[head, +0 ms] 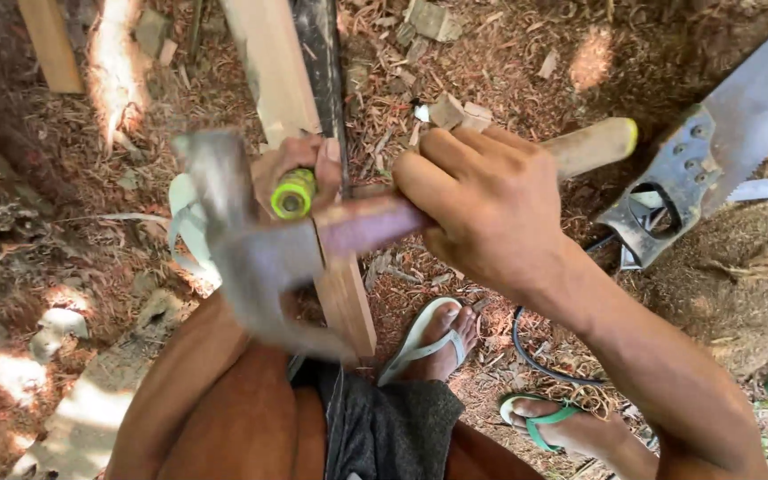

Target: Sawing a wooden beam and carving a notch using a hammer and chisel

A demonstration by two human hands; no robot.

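My right hand (489, 209) grips the wooden handle of a claw hammer (255, 253); the steel head is blurred with motion over a narrow wooden plank (346, 298). My left hand (300, 169) holds a chisel with a yellow-green handle end (292, 196), standing on the plank just beside the hammer head. The chisel's blade is hidden. The plank runs away from me over the ground, between my knees.
A handsaw (713, 151) lies at the right on the shavings-strewn ground. My foot in a white sandal (433, 338) rests by the plank; another person's feet in green sandals (553, 418) are at lower right. Wood offcuts (455, 111) and a black cable (535, 356) lie around.
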